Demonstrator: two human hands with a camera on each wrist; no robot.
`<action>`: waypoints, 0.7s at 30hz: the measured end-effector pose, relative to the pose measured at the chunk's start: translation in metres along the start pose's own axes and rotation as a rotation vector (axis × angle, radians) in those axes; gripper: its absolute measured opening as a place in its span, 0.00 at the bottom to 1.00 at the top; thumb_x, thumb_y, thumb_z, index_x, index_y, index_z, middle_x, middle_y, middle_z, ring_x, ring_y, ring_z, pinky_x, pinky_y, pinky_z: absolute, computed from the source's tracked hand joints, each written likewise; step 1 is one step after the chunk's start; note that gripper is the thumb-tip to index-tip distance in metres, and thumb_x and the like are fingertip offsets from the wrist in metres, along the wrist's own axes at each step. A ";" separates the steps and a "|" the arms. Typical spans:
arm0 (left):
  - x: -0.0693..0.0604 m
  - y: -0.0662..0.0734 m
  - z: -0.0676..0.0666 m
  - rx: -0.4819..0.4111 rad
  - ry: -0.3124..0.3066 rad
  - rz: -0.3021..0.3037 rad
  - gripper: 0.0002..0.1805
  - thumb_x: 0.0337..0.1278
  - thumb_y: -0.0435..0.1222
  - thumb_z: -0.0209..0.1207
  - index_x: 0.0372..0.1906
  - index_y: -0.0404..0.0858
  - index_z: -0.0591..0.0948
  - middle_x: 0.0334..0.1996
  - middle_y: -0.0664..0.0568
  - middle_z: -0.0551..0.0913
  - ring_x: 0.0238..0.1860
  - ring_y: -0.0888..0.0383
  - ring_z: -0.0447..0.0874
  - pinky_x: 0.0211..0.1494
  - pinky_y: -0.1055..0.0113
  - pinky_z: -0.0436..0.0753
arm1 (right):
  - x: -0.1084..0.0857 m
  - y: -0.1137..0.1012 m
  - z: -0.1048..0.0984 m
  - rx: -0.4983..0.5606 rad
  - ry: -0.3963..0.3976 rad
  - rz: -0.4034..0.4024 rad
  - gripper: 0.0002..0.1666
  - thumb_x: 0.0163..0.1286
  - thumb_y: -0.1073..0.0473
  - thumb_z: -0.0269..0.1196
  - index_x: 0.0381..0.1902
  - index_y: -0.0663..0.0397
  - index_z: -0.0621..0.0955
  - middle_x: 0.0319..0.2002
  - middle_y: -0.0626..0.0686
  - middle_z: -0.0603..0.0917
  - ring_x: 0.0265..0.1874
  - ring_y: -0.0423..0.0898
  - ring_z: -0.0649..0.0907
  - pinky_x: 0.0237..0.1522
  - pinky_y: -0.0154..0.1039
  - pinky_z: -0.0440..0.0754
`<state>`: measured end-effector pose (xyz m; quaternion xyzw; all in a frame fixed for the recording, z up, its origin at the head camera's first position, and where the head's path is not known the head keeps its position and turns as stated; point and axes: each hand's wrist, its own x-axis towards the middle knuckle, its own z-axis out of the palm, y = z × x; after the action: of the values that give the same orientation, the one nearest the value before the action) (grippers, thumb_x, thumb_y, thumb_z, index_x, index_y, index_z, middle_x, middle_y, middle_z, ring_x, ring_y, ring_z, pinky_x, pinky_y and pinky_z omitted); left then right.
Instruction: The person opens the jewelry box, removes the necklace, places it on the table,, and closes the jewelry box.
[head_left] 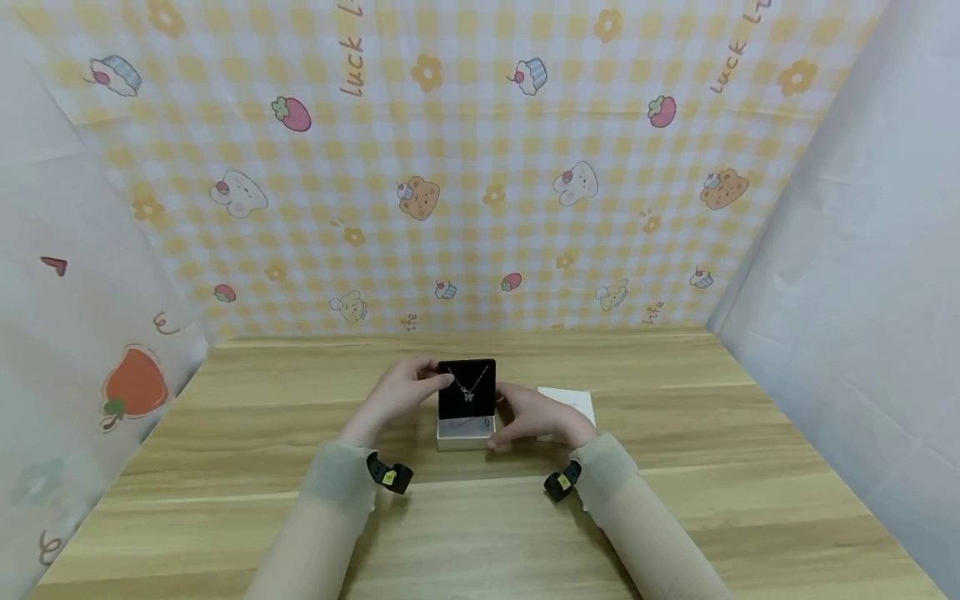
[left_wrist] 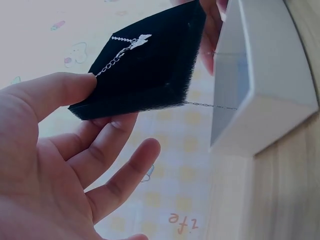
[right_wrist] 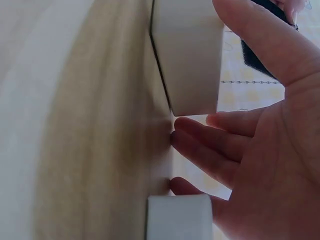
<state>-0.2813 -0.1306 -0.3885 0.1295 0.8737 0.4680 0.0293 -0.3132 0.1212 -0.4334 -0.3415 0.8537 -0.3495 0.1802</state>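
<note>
A black padded insert (head_left: 467,404) bearing a silver chain with a butterfly pendant (head_left: 469,396) stands tilted up at the back of a small white box (head_left: 466,444). My left hand (head_left: 401,390) pinches the insert's left edge, thumb on the front and fingers behind; the left wrist view shows the insert (left_wrist: 150,65) held clear of the box (left_wrist: 280,75), with chain running between them. My right hand (head_left: 528,414) is at the box's right side, thumb at its front corner and fingers round the side and back, as the right wrist view shows around the box (right_wrist: 190,60).
A white lid-like piece (head_left: 567,402) lies on the wooden table (head_left: 480,533) just right of the box, partly behind my right hand; its end (right_wrist: 180,217) shows low in the right wrist view. A checked cloth (head_left: 480,150) hangs behind the table.
</note>
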 end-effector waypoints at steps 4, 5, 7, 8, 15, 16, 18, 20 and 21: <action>0.003 0.004 0.001 -0.052 -0.007 0.035 0.12 0.64 0.43 0.60 0.40 0.37 0.80 0.35 0.51 0.83 0.37 0.55 0.76 0.42 0.58 0.75 | -0.007 0.000 -0.007 0.012 0.016 -0.004 0.46 0.55 0.51 0.75 0.68 0.52 0.67 0.62 0.50 0.73 0.62 0.51 0.71 0.65 0.49 0.64; 0.004 0.005 0.002 -0.059 -0.007 0.040 0.12 0.63 0.43 0.60 0.39 0.37 0.80 0.34 0.51 0.82 0.36 0.55 0.75 0.41 0.59 0.74 | -0.008 -0.001 -0.010 0.016 0.029 -0.006 0.45 0.55 0.52 0.74 0.68 0.53 0.68 0.62 0.51 0.73 0.63 0.52 0.71 0.64 0.50 0.65; 0.005 0.007 0.002 -0.072 -0.006 0.049 0.11 0.64 0.43 0.60 0.38 0.37 0.80 0.33 0.52 0.82 0.34 0.56 0.74 0.40 0.61 0.73 | -0.012 -0.002 -0.015 0.022 0.054 -0.013 0.43 0.57 0.53 0.73 0.68 0.57 0.68 0.63 0.55 0.73 0.62 0.56 0.72 0.63 0.51 0.67; 0.005 0.008 0.002 -0.079 -0.005 0.049 0.12 0.63 0.43 0.60 0.38 0.37 0.79 0.32 0.52 0.81 0.34 0.56 0.74 0.40 0.61 0.73 | -0.013 -0.003 -0.018 0.026 0.065 -0.018 0.42 0.59 0.53 0.71 0.68 0.59 0.68 0.63 0.57 0.73 0.62 0.57 0.72 0.63 0.52 0.67; 0.009 0.015 0.000 -0.119 -0.012 0.057 0.12 0.65 0.43 0.59 0.39 0.36 0.80 0.34 0.51 0.81 0.38 0.50 0.75 0.42 0.60 0.73 | -0.022 -0.010 -0.033 0.073 0.103 0.008 0.35 0.64 0.54 0.67 0.64 0.66 0.71 0.56 0.59 0.78 0.55 0.54 0.77 0.57 0.50 0.73; 0.010 0.015 0.000 -0.121 -0.012 0.057 0.12 0.65 0.43 0.59 0.40 0.36 0.80 0.35 0.51 0.81 0.40 0.50 0.76 0.44 0.59 0.74 | -0.023 -0.010 -0.034 0.069 0.108 0.008 0.33 0.66 0.54 0.65 0.63 0.66 0.72 0.54 0.58 0.79 0.53 0.53 0.78 0.55 0.48 0.75; 0.010 0.016 -0.001 -0.122 -0.013 0.056 0.13 0.65 0.43 0.59 0.41 0.36 0.80 0.36 0.51 0.82 0.40 0.51 0.76 0.46 0.58 0.74 | -0.024 -0.010 -0.035 0.074 0.117 0.005 0.28 0.69 0.54 0.62 0.61 0.66 0.74 0.51 0.56 0.81 0.50 0.50 0.80 0.52 0.46 0.77; 0.011 0.018 -0.001 -0.126 -0.012 0.049 0.14 0.65 0.43 0.59 0.42 0.35 0.81 0.38 0.50 0.82 0.42 0.51 0.77 0.48 0.56 0.75 | -0.023 -0.010 -0.035 0.103 0.120 -0.001 0.23 0.72 0.56 0.58 0.58 0.67 0.76 0.47 0.56 0.83 0.47 0.50 0.82 0.49 0.46 0.79; 0.011 0.019 -0.001 -0.131 -0.012 0.041 0.14 0.65 0.43 0.59 0.44 0.35 0.81 0.39 0.50 0.82 0.43 0.52 0.78 0.50 0.55 0.75 | -0.023 -0.010 -0.034 0.127 0.119 -0.005 0.20 0.74 0.57 0.56 0.56 0.67 0.77 0.46 0.56 0.84 0.45 0.50 0.83 0.48 0.47 0.80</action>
<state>-0.2887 -0.1190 -0.3716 0.1481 0.8382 0.5238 0.0334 -0.3114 0.1486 -0.4014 -0.3101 0.8382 -0.4231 0.1494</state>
